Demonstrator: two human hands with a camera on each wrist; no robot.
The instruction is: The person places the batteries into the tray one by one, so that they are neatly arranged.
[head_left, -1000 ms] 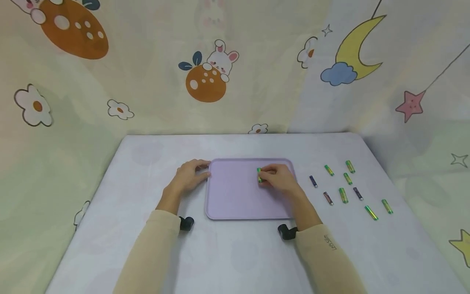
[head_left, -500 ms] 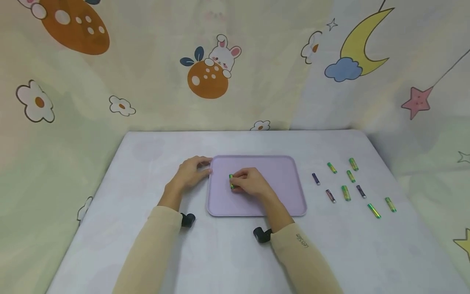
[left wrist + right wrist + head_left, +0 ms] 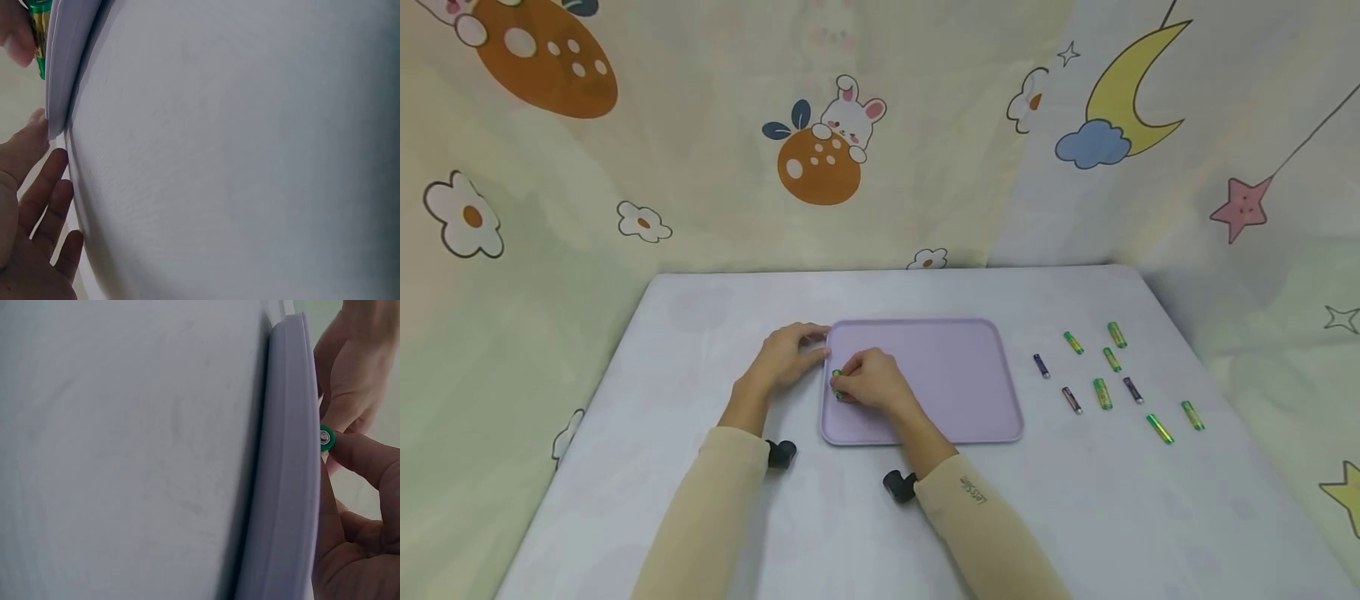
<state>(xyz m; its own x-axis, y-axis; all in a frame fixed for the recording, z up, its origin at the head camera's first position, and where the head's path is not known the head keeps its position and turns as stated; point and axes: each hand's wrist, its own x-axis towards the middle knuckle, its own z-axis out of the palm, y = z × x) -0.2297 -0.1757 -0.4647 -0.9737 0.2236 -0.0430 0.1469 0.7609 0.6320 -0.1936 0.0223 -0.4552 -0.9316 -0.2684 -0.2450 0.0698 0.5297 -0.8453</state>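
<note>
A light purple tray lies on the white table. My left hand rests at its upper left edge; in the left wrist view the thumb touches the rim and the other fingers are spread and fairly straight. Over the tray's left side, my right hand pinches a green and gold battery between thumb and fingers, close to the left rim. In the right wrist view the battery's end shows just past the tray wall. Whether it touches the tray floor I cannot tell.
Right of the tray, several batteries lie scattered on the table: green ones such as this battery, and thinner dark ones such as this battery. A patterned cloth hangs behind the table's far edge.
My right hand has carried the green battery leftward across the tray, from its right side to near the left rim. The left hand has stayed at the tray's edge.
</note>
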